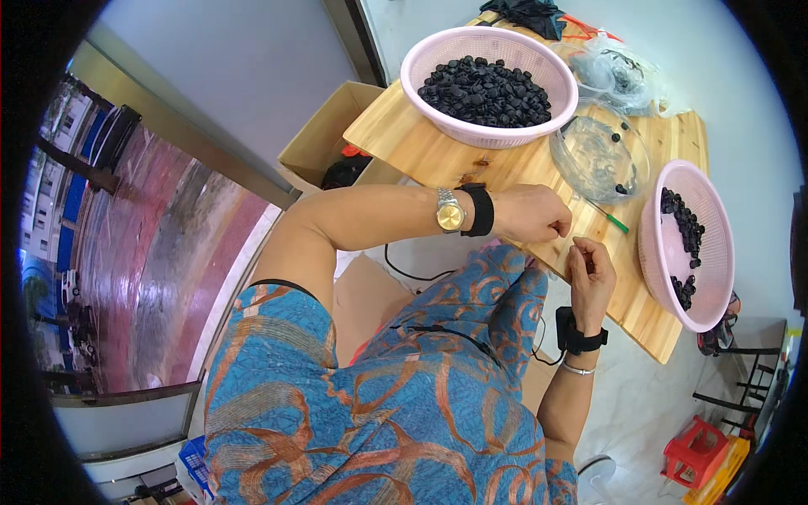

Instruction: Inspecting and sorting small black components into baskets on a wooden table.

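My left hand (534,212) is curled with its fingers drawn in, over the front edge of the wooden table (471,168). Just right of it, my right hand (592,268) is raised at the same edge, thumb and fingertips bent together. The hands are close but apart, and whatever small thing may be between the fingertips cannot be made out. Beyond them lies a thin tool with a green handle (617,223). A pink basket (488,135) heaped with small black pieces (484,91) stands behind my left hand. Another pink basket (650,244), tilted and holding fewer black pieces (688,229), is right of my right hand.
A clear plastic basin (589,160) with a few black pieces sits between the baskets. Clear plastic bags (619,71) and black cloth (526,15) are at the back. A cardboard box (316,139) stands left of the table; a red stool (697,452) is at lower right.
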Motion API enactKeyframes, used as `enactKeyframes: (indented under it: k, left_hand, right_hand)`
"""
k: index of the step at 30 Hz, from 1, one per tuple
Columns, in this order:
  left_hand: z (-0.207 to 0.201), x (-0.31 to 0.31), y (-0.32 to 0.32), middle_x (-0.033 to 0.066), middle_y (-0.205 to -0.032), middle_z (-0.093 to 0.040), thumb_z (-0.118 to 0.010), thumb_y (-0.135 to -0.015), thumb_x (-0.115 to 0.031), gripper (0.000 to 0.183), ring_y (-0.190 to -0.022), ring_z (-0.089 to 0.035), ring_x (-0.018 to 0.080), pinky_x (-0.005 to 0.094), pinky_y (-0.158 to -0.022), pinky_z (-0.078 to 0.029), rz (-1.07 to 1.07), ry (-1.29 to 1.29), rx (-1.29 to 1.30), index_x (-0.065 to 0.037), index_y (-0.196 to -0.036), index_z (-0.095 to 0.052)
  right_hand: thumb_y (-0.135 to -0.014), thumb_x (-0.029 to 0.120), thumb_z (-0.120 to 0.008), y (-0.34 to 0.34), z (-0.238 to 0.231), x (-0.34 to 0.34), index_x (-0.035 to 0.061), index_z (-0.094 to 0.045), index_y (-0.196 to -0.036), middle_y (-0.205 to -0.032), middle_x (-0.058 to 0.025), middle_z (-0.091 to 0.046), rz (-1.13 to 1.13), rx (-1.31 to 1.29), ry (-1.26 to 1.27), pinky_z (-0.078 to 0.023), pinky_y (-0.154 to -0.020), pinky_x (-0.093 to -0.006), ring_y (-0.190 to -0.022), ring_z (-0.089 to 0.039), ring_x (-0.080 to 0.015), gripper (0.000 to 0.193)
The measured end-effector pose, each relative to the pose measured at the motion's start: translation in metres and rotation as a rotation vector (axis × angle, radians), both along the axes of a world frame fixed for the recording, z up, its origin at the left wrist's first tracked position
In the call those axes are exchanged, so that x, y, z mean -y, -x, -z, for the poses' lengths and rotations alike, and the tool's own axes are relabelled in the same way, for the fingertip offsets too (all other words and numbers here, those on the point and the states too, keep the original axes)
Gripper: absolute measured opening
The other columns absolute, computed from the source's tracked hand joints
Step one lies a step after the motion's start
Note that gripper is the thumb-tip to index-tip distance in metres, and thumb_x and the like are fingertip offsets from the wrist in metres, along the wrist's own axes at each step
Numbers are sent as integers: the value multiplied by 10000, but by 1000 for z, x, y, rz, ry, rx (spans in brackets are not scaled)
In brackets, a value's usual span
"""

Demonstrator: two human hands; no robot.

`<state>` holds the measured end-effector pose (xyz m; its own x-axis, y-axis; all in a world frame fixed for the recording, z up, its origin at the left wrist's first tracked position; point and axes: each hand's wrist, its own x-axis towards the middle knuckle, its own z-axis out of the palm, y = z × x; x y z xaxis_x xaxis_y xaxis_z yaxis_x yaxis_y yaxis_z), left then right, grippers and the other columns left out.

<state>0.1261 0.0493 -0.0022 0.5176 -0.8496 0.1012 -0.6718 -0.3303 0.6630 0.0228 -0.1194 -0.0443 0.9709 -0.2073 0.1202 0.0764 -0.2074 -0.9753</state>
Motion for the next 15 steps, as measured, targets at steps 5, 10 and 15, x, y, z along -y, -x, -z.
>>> enactKeyframes:
  k: [5,10,15]
  left_hand:
    - [0,0,1,141,-805,-639,-569,-758,-118,175,-773,-616,282,360,-695,-475,8,-8,8,-23,-890,-636]
    - [-3,0,2,143,-815,-643,-567,-765,-117,183,-781,-621,275,352,-700,-478,5,-46,-11,-17,-902,-633]
    - [-2,0,2,144,-822,-644,-564,-767,-111,182,-787,-624,270,347,-705,-480,8,-34,-16,-16,-907,-633]
  right_hand:
    - [-843,1,-558,0,3,-1,0,-583,-887,-737,-14,-514,19,76,137,-383,-495,-199,-566,-476,-63,50]
    - [-839,3,-559,0,-1,-2,-2,-584,-890,-757,-31,-529,20,64,167,-394,-507,-211,-578,-491,-81,57]
    - [-837,10,-562,0,2,0,-4,-587,-890,-761,-45,-535,32,85,226,-399,-510,-220,-582,-495,-89,61]
